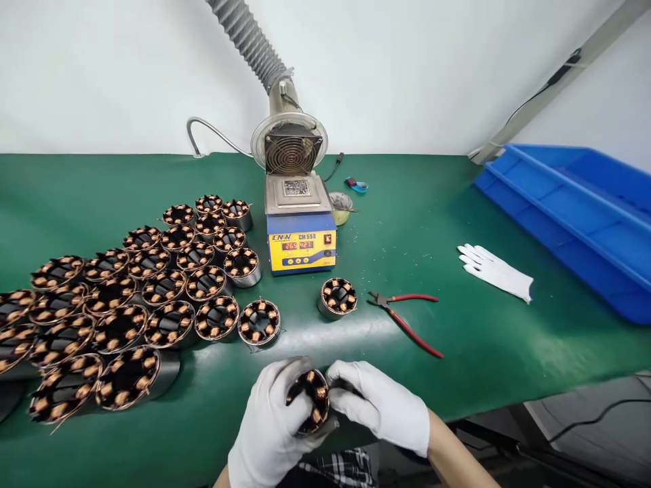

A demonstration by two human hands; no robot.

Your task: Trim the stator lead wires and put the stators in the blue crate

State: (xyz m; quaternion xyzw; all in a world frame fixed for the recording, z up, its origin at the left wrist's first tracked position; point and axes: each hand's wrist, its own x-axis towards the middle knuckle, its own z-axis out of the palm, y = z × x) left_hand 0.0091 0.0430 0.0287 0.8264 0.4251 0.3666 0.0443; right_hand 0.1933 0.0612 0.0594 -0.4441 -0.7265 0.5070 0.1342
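My left hand [277, 420], in a white glove, grips a motor stator [319, 401] near the table's front edge. Its thumb reaches into the stator's centre, and its fingers wrap round the outside. Copper coils show in a ring inside the black-lined stator. My right hand [379, 403], gloved too, is at the stator's right rim with thumb and fingers curled together. What lies between those fingertips is hidden. Another stator [338, 298] stands alone just beyond my hands. Red-handled cutting pliers [407, 315] lie spread on the table to its right.
Several stators [167, 322] stand in rows on the green table at left. A blue and yellow solder pot [301, 240] sits at the back under an exhaust hood [289, 142]. A loose white glove [494, 272] and a blue bin [569, 217] are at right.
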